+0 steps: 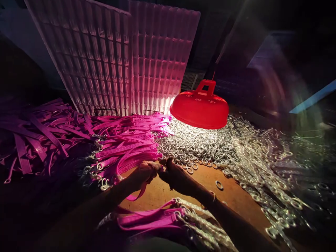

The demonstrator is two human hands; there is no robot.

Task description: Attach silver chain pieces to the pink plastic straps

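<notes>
My left hand (147,171) is closed on a pink strap (139,196), which loops down below the fist toward the wooden table (157,192). Its end comes out near the fingertips. Right beside it, my right hand (170,175) is closed, fingers pinched against that same end; what sits between them is too small and dark to make out. Below my wrists lies a bunch of pink straps (151,222) joined to pale twisted chains (202,224). Behind my hands, more pink straps (131,147) lie stacked with metal rings at their left ends.
A red lamp (201,106) hangs over a heap of metal rings (194,145). Pale chains (254,164) spread along the right side. A loose ring (219,185) lies on the table. Two ribbed trays (160,56) stand upright behind. Loose pink straps (39,133) pile at left.
</notes>
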